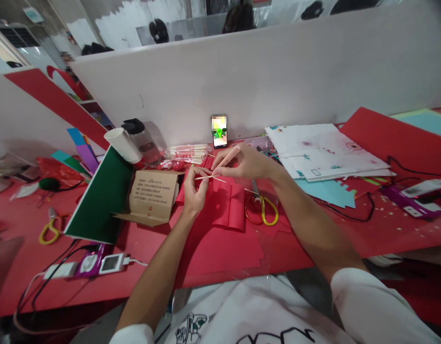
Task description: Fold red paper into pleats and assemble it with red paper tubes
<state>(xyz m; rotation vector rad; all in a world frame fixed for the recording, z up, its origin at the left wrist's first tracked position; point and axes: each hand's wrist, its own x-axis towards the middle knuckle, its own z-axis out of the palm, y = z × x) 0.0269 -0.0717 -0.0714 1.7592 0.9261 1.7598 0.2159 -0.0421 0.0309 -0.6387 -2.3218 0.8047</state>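
Note:
My left hand (196,190) is closed, pinching thin pale wooden sticks (206,177) between thumb and fingertips. The ends of the sticks cross just in front of the fingers. My right hand (243,163) curls round a pale pink, pen-shaped thing (230,157), whose tip points down toward the sticks. I cannot make out exactly what kind of tool it is. Under both hands lie red paper sheets (238,251), one of them rolled or folded (229,205). Scissors with yellow handles (268,212) rest just below my right wrist.
A lit phone (219,131) leans on the white partition (242,76). To the left stand a cardboard box (152,196), a green board (100,205), a bottle (143,141) and bagged sticks (189,153). White printed sheets (328,148) and a black cable (367,210) lie right.

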